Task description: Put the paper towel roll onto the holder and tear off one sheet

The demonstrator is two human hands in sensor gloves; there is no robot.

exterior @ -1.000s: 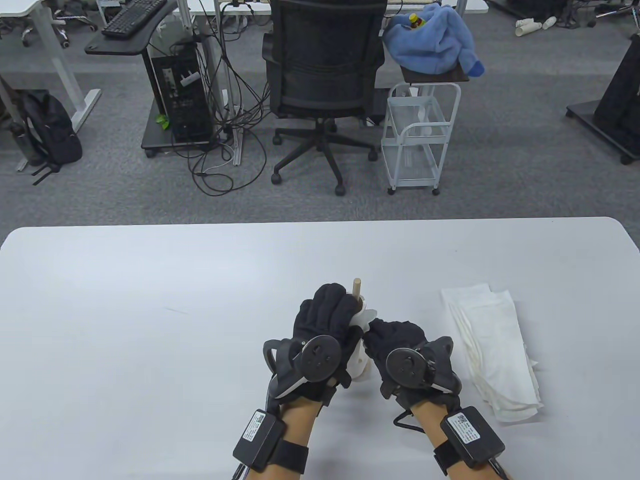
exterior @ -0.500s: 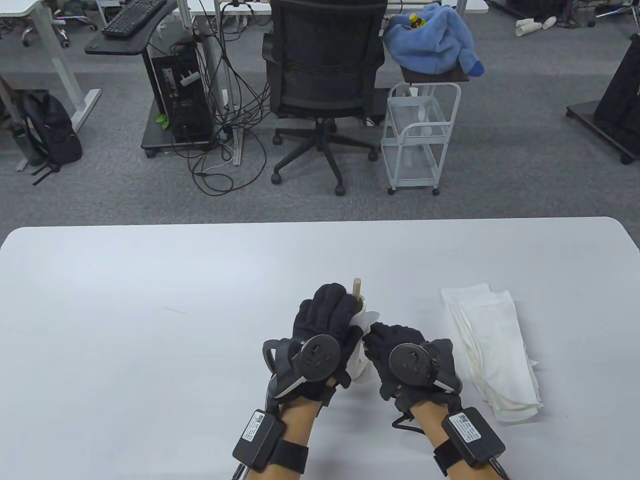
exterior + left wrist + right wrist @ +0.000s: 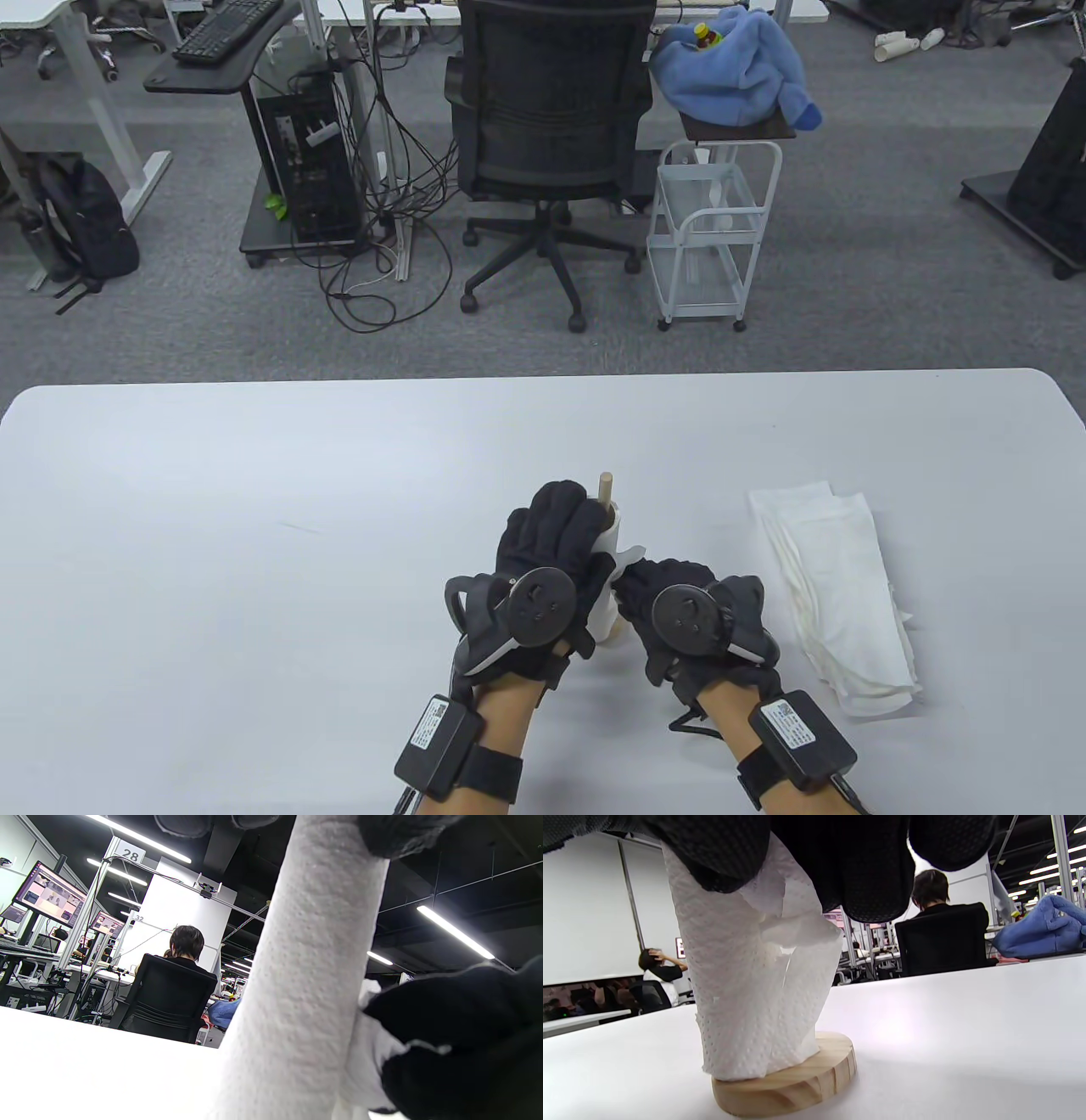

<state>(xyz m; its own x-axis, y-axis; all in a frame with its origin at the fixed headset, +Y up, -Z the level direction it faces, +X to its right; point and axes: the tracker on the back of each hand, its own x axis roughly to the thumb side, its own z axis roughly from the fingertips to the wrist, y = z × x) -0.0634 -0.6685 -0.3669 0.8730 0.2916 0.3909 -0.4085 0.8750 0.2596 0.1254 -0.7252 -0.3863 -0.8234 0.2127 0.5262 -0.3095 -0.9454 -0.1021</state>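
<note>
A thin white paper towel roll (image 3: pixel 612 586) stands upright on a wooden holder, whose post (image 3: pixel 606 488) sticks out above it. The round wooden base (image 3: pixel 793 1082) shows in the right wrist view under the roll (image 3: pixel 746 997). My left hand (image 3: pixel 551 543) wraps around the roll's upper part from the left. My right hand (image 3: pixel 666 590) pinches the loose sheet edge (image 3: pixel 629 556) at the roll's right side. In the left wrist view the roll (image 3: pixel 305 984) fills the middle, with the right glove (image 3: pixel 458 1039) on the loose paper.
A pile of torn white sheets (image 3: pixel 836 594) lies on the table right of my right hand. The white table (image 3: pixel 254 526) stretches left and ahead. Beyond its far edge stand an office chair (image 3: pixel 547 136) and a white wire cart (image 3: pixel 708 229).
My right hand has shifted slightly left and toward me, drawing the loose sheet edge with it. The left hand keeps its hold on the roll.
</note>
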